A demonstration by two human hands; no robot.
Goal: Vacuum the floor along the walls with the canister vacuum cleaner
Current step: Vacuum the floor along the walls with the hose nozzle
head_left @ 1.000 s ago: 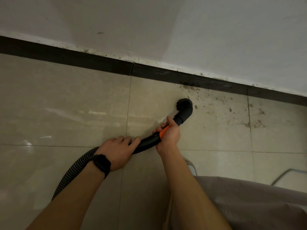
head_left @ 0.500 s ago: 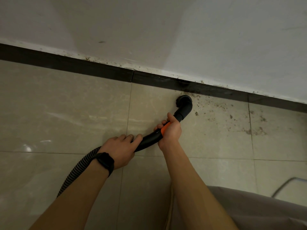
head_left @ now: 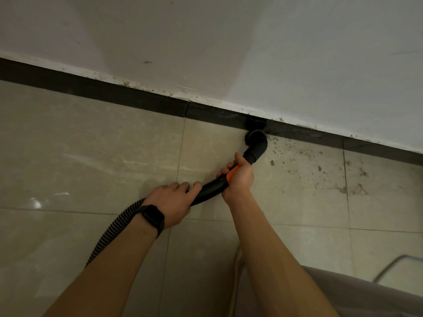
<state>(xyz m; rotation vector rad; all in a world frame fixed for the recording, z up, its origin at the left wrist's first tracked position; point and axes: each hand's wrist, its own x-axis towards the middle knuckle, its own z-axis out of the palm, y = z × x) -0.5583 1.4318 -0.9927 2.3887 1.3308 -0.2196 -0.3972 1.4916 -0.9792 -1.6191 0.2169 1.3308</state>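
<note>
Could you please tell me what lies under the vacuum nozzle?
The nozzle rests on a floor tile at the dark baseboard; whatever dirt is beneath it is covered.

We see a home's room: glossy beige floor tiles (head_left: 91,145) below a dark skirting board (head_left: 114,97), painted white wall (head_left: 229,42) above it.

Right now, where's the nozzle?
Head view, right of centre: the nozzle sits at the dark baseboard, just beyond the right hand, dirt to its right.
</note>
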